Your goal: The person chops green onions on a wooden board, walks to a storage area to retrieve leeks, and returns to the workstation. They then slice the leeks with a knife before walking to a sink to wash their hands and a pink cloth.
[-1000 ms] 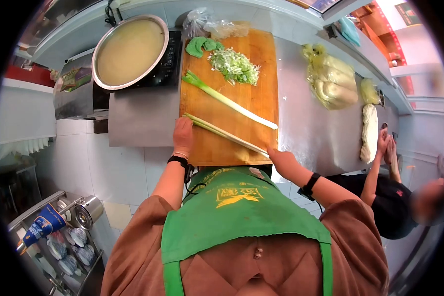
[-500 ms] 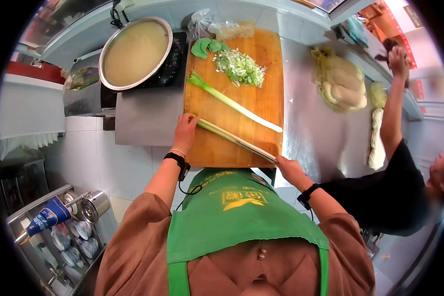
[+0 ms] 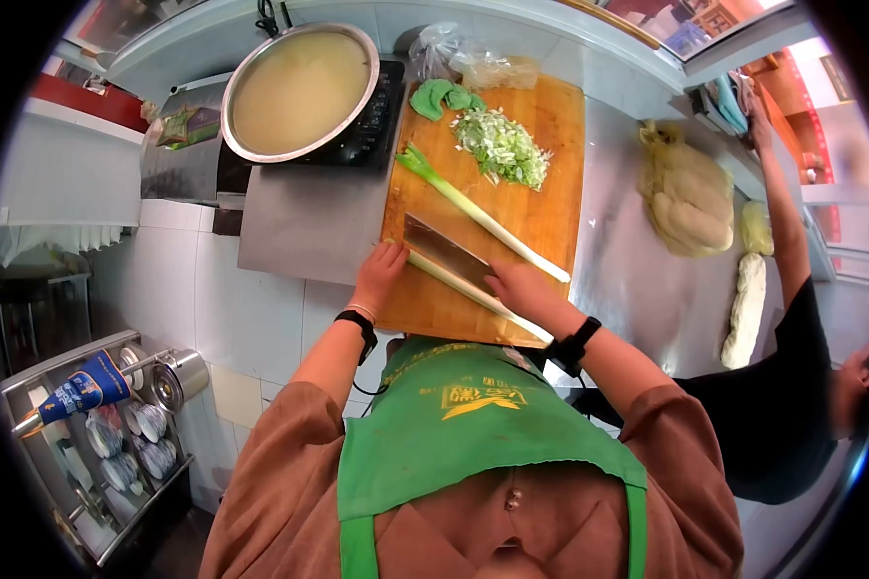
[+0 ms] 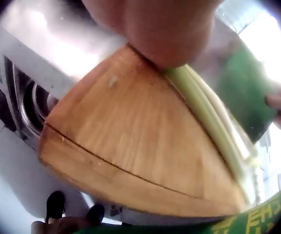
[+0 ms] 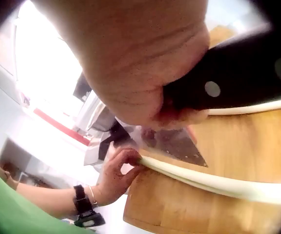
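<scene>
My left hand [image 3: 381,275] holds the left end of a long scallion [image 3: 473,292] lying slantwise near the front of the wooden cutting board [image 3: 425,314]. In the left wrist view the scallion [image 4: 204,109] shows as two pale green strips side by side. My right hand [image 3: 533,297] grips a broad kitchen knife [image 3: 444,249] by its black, riveted handle [image 5: 238,73]. Its blade extends leftward over the board, just behind the held scallion. Farther back lies a second scallion [image 3: 483,217], with a heap of chopped scallion [image 3: 507,150] beyond it.
A wide metal pot [image 3: 270,157] of cloudy liquid stands on a black cooktop [image 3: 388,106] at the back left. A green cloth-like piece [image 3: 433,96] and plastic bags [image 3: 492,69] lie behind. On the right are a yellow bag [image 3: 690,198], a dough roll [image 3: 745,309] and another person [image 3: 772,396].
My right hand has let go of the scallion's right end and now holds the knife over the board. The left hand stays at the left end. The other person's arm reaches toward the ledge.
</scene>
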{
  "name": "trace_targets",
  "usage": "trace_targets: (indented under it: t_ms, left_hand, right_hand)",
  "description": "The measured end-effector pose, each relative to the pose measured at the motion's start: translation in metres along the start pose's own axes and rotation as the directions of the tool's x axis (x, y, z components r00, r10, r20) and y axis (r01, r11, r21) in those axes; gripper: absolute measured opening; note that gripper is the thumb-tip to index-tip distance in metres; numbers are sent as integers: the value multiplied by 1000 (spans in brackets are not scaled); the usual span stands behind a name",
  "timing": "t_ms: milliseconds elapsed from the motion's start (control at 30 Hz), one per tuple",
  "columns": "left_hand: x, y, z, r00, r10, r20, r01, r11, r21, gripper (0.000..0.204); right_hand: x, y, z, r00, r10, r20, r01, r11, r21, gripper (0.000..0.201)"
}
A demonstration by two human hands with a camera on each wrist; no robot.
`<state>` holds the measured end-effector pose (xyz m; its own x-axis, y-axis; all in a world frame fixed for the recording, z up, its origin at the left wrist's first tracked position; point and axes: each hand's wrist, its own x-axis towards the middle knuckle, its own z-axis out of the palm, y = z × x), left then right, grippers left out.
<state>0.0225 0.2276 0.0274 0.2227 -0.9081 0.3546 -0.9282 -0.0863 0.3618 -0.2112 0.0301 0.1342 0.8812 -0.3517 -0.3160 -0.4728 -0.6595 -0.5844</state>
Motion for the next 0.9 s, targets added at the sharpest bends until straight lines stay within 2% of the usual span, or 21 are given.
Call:
trace_targets:
  t_ms: [67,167,267,467,667,800,900]
  left_hand:
    - [-4,-3,3,1000,-10,-1,10,999,-33,30]
    - [-6,-6,6,1000,-7,-21,5,998,-63,28]
    - [-5,-6,3,999,6,-42,-8,998,-65,26]
    - [-7,-7,5,999,7,-48,-11,996,-86,25]
    - [-5,-5,4,999,3,-43,-6,996,-89,25]
    - [-10,-6,11,999,-33,-14,32,997,-69,28]
    - [-6,-1,1,997,-57,42,60,994,-93,28]
  right_hand:
    - [13,1,3,998,-56,21,56,998,5,25]
    - [29,5,-8,991,-55,123,52,998,33,30]
    - [37,8,-17,985,-95,146,90,995,45,32]
    - [59,13,-17,956,-145,254,142,989,30,25]
    - [82,-17,11,964,-98,246,116,991,-62,21]
    - [55,-8,-3,969,-67,238,75,997,-26,21]
    - [1,23,-12,965,-25,262,27,1000,-7,21]
